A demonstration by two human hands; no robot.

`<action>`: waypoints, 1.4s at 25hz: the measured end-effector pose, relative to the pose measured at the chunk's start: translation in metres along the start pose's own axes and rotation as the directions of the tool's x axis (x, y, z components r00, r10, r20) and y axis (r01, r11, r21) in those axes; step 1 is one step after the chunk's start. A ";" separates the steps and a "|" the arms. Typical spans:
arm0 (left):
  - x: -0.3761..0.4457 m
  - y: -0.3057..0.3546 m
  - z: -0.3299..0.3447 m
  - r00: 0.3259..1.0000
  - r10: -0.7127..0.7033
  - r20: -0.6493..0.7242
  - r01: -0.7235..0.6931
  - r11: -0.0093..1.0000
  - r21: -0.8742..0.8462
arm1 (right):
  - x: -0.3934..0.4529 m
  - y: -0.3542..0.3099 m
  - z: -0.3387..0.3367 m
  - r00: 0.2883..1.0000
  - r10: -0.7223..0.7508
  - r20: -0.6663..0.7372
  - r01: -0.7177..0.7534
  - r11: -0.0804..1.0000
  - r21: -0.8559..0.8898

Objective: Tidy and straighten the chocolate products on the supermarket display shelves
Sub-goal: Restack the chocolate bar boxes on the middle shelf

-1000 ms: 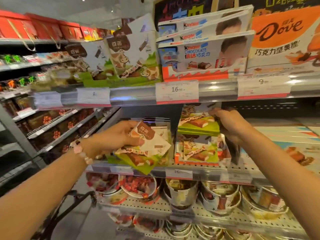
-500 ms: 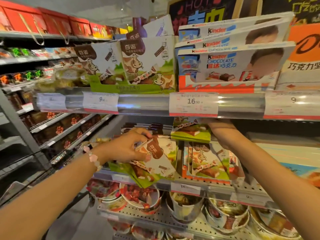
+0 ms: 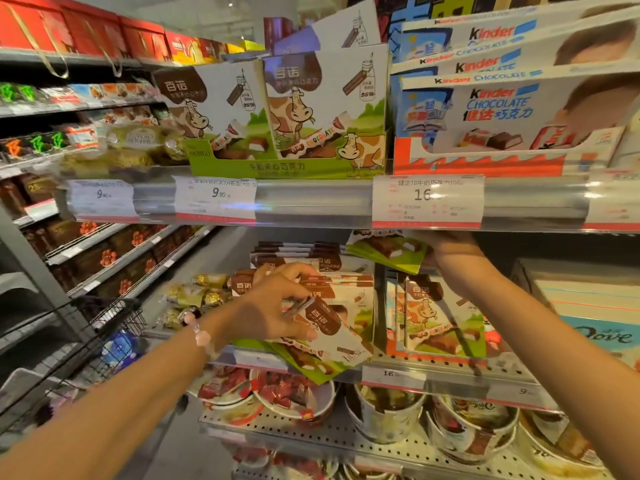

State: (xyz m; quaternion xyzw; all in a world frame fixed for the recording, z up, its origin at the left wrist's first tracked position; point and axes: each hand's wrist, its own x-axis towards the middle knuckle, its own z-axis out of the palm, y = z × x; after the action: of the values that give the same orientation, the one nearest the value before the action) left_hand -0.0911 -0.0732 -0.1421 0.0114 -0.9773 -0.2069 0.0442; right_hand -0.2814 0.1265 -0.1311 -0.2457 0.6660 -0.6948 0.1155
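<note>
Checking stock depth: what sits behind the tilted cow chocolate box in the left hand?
Behind the tilted box the left hand grips, more same-brand boxes stand in rows. The hand and box hide their lower parts.

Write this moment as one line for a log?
left hand grips tilted cow chocolate box | right hand holds green cow box under upper shelf | boxes not yet straightened

The top shelf (image 3: 311, 199) runs across the middle of the picture. On it stand green cow chocolate boxes (image 3: 294, 112) and, at the upper right, a Kinder chocolate box (image 3: 502, 116). The middle shelf (image 3: 450, 370) below holds more cow chocolate packs (image 3: 440, 320). The bottom shelf (image 3: 311, 431) holds round tubs (image 3: 384, 410) of sweets.
</note>
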 end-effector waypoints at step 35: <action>-0.006 -0.016 -0.001 0.993 0.108 0.045 -0.106 0.993 -0.056 | -0.006 -0.012 0.039 0.786 0.303 0.540 0.269 0.618 -0.739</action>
State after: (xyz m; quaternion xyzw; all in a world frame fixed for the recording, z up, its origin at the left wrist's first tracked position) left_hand -0.0848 -0.0879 -0.1481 -0.0472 -0.9714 -0.2307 0.0323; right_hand -0.2549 0.0969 -0.1209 -0.4769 0.8262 -0.2094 0.2145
